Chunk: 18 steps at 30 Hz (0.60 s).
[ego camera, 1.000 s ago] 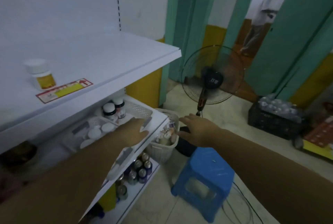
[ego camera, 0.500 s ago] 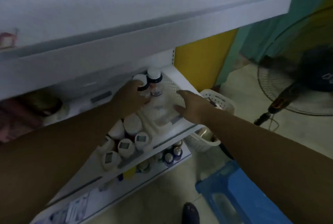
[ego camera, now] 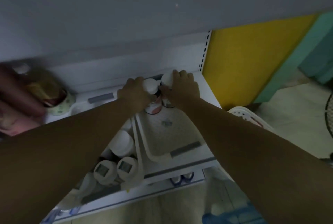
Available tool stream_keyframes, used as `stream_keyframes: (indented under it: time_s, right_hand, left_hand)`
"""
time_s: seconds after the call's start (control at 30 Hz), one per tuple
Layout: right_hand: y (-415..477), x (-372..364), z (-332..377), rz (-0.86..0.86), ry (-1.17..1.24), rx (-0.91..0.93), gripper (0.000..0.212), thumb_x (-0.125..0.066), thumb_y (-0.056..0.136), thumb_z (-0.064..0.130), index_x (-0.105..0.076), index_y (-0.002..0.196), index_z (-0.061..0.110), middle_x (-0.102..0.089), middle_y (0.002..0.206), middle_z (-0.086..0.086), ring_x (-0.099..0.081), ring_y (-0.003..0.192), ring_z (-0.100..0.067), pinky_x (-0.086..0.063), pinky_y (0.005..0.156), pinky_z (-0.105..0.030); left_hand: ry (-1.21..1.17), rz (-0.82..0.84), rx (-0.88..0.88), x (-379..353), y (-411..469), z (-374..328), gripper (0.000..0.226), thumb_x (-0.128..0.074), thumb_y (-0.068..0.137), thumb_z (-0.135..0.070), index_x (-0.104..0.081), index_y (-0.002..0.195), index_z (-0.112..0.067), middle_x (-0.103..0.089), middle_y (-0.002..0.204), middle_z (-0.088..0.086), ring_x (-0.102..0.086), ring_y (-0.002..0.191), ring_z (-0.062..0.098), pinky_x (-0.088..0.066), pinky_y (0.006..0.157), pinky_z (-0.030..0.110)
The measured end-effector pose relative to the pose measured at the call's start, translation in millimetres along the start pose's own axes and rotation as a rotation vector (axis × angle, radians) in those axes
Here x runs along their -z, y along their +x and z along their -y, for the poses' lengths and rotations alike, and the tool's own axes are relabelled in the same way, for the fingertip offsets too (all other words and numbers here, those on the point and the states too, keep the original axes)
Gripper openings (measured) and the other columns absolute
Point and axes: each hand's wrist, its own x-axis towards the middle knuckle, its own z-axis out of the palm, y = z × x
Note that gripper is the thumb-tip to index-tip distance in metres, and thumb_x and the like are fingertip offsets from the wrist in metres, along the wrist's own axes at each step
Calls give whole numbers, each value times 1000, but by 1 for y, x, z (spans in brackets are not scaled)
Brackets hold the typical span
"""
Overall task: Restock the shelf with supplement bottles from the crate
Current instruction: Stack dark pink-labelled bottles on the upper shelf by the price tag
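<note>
Two white-capped supplement bottles stand at the back of a white perforated tray (ego camera: 173, 133) on the middle shelf. My left hand (ego camera: 135, 94) is wrapped around the left bottle (ego camera: 152, 87), which has a pink and white label. My right hand (ego camera: 182, 87) grips the right bottle (ego camera: 166, 78) from the side and top. Both bottles are upright and close together. To the left of the tray, several white-lidded jars (ego camera: 122, 168) fill a neighbouring tray.
The upper shelf's underside (ego camera: 126, 16) hangs low over my hands. A white basket (ego camera: 241, 114) stands on the floor at right, a blue stool (ego camera: 232, 214) below. A floral cup (ego camera: 64, 101) and a gold item sit at left. Small dark bottles (ego camera: 182, 178) line the lower shelf.
The camera has dropped under the upper shelf. Both hands have reached deeper to the tray's back, and the right hand has gone from the tray edge onto the right bottle.
</note>
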Motion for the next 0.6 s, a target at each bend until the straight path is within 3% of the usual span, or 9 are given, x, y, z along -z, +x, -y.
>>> stream_keyframes:
  time_s: [0.07,0.2,0.27,0.33,0.4,0.5,0.6]
  right_hand:
    - [3,-2,0,-42,27,-26,65,-56,79,57,-45,123,11,-51,120,-11,-45,111,-30,-39,85,-40]
    - [-3,10,-1,-27,153,-4,63,-64,74,51,-51,120,11,-54,117,-10,-48,110,-29,-40,86,-37]
    - [-10,24,-1,-44,283,-42,65,-67,72,48,-50,123,10,-53,117,-9,-51,107,-26,-42,83,-34]
    - [-20,41,3,-101,351,-48,63,-68,71,49,-53,120,12,-54,114,-7,-53,95,-22,-42,75,-30]
    - [-33,60,10,-139,405,-35,58,-70,70,47,-55,115,15,-56,110,-5,-51,87,-17,-43,70,-29]
    - [-62,89,22,-195,542,-42,54,-74,70,40,-56,115,17,-53,105,0,-52,89,-15,-47,72,-27]
    - [-106,112,40,-162,674,-46,52,-73,78,28,-54,123,9,-54,111,-4,-52,99,-16,-47,80,-20]
  left_hand:
    - [-2,-6,29,0,4,-3,53,-71,73,-41,-54,112,-9,-58,107,12,-57,92,28,-48,81,39]
    - [-185,-37,17,7,-3,-5,55,-80,66,-39,-49,102,-10,-54,93,2,-54,83,18,-41,66,28]
    - [-357,-150,5,15,-15,-11,46,-80,67,-36,-46,92,-16,-52,82,-6,-52,73,8,-43,58,22]
    - [-541,-235,-36,26,-30,-20,31,-78,70,-28,-50,82,-26,-54,78,-14,-52,68,-5,-45,53,8]
    - [-665,-232,-53,37,-43,-28,19,-77,72,-22,-61,82,-24,-64,81,-9,-59,67,-5,-44,55,1]
    - [-783,-241,-5,57,-67,-34,32,-80,69,-23,-65,95,-13,-67,89,-5,-63,72,-4,-45,55,0]
    - [-832,-220,47,77,-107,-29,45,-82,64,-32,-56,98,-18,-62,85,-14,-59,72,-7,-41,47,-1]
